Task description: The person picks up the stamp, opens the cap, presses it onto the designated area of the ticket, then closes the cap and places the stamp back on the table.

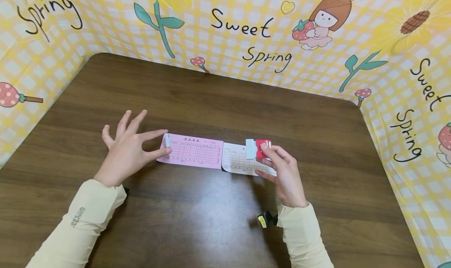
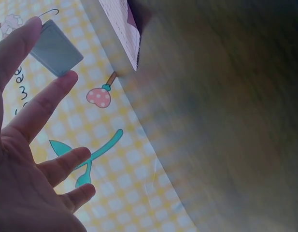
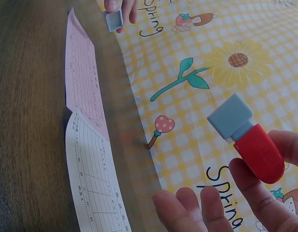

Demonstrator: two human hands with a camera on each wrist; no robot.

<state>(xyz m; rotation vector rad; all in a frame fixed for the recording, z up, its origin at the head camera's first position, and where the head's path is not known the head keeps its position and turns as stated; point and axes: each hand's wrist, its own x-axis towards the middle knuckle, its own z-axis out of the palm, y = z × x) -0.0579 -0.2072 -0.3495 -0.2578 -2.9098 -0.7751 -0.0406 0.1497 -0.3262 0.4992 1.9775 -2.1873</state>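
Note:
My left hand [image 1: 128, 152] pinches a small light blue cap [image 1: 167, 140] between thumb and index finger, its other fingers spread. In the right wrist view this cap [image 3: 114, 20] shows a hollow side. The right hand [image 1: 288, 178] holds what looks like a stamp [image 1: 260, 148] by its red handle, with the light blue block-like head pointing left. Below the hands lies an open receipt pad, with a pink form sheet [image 1: 197, 152] on the left and a white form sheet [image 1: 233, 158] on the right. The right hand and the stamp hide part of the white sheet.
The pad lies on a dark brown wooden table [image 1: 197, 99]. Behind and beside the table hangs a yellow checked cloth [image 1: 225, 45] with printed flowers and lettering. A black device with a yellow label [image 1: 263, 221] is at the right wrist.

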